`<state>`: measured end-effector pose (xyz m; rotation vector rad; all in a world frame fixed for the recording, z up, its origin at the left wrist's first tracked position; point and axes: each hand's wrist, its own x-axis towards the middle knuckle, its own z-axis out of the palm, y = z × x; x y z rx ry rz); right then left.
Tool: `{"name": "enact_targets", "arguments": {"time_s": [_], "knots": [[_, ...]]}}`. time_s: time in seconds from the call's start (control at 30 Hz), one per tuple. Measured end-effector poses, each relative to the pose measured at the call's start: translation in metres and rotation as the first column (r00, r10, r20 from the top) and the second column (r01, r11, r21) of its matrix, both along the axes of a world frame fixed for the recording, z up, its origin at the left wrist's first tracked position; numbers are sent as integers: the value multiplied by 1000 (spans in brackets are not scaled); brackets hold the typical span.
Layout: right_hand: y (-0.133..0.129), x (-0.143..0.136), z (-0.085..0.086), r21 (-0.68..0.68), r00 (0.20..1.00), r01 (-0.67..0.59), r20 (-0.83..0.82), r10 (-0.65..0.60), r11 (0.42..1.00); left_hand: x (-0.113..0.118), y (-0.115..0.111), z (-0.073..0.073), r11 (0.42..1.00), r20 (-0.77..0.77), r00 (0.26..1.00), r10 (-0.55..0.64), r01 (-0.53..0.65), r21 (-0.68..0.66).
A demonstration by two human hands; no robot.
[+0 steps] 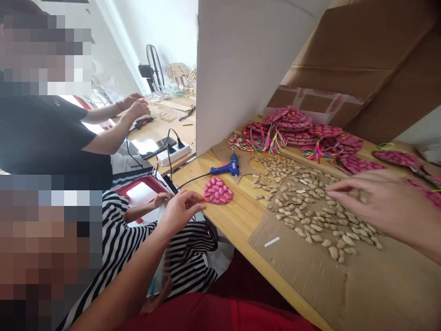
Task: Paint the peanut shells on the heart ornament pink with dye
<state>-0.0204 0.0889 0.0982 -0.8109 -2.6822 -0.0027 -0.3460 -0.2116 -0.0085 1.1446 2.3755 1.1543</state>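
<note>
A pink piece (218,191), covered in rows of dyed peanut shells, sits at the near edge of the wooden table. My left hand (181,210) pinches it at its left side, where a bit of orange shows by the fingertips. Over the right part of a spread of plain peanuts (306,207) hovers my right hand (374,197), thumb and index fingertip drawn together. Whatever is between those tips, if anything, is too small to make out. Behind the pink piece lies a blue glue gun (225,166) with a black cord.
Flattened cardboard (310,280) lies under the peanuts, with a white strip (272,242) on it. Finished pink pieces with coloured tassels (292,128) are heaped at the back. A white panel (241,69) divides the tables. Left are a power strip (174,154) and two other people.
</note>
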Motion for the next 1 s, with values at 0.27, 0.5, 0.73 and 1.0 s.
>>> {"name": "enact_targets", "arguments": {"time_s": [0.27,0.5,0.73,1.0], "knots": [[-61,-181,-21,-201,941,-289,118,316,936,3,-1,-5,998,-38,999,6,-4,57],[-78,-250,-44,-214,930,-253,214,298,944,2,-1,-4,996,-68,998,10,-5,86],[-87,-267,-56,-208,937,-200,246,249,957,1,0,-6,993,-39,999,10,-5,122],[-78,-267,-50,-185,980,-153,98,173,971,2,0,-2,993,-57,998,24,-17,121]]}}
